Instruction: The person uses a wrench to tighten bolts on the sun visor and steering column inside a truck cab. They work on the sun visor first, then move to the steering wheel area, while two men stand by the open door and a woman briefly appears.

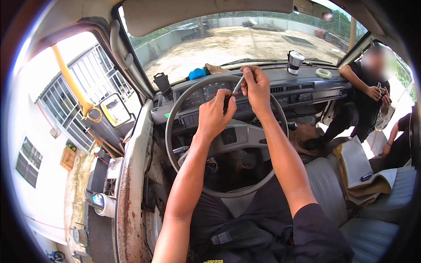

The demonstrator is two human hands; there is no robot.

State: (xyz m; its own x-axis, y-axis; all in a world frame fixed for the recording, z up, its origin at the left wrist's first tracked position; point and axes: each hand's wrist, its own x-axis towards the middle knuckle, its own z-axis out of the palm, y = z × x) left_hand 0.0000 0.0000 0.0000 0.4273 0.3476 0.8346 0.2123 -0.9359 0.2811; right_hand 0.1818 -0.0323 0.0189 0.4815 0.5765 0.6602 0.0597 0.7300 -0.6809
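Above the upper part of the grey steering wheel (170, 118), both my hands hold a slim metal tool (238, 85). My left hand (215, 115) is closed around its lower end, where something dark shows between the fingers. At the upper end, the fingertips of my right hand (256, 87) pinch the tool. My fingers cover much of it, so its exact kind cannot be told. Behind my hands lies the instrument cluster (210, 90) in the dashboard. The wheel's centre pad (241, 135) has a dark rectangular patch below my hands.
A striped cup (295, 62), a coiled pale cord (323, 73) and a blue object (197, 73) rest on the dashboard. At the right, another person (366, 94) handles small items by the open door. Papers or cloth (357, 166) lie on the passenger seat (372, 236).
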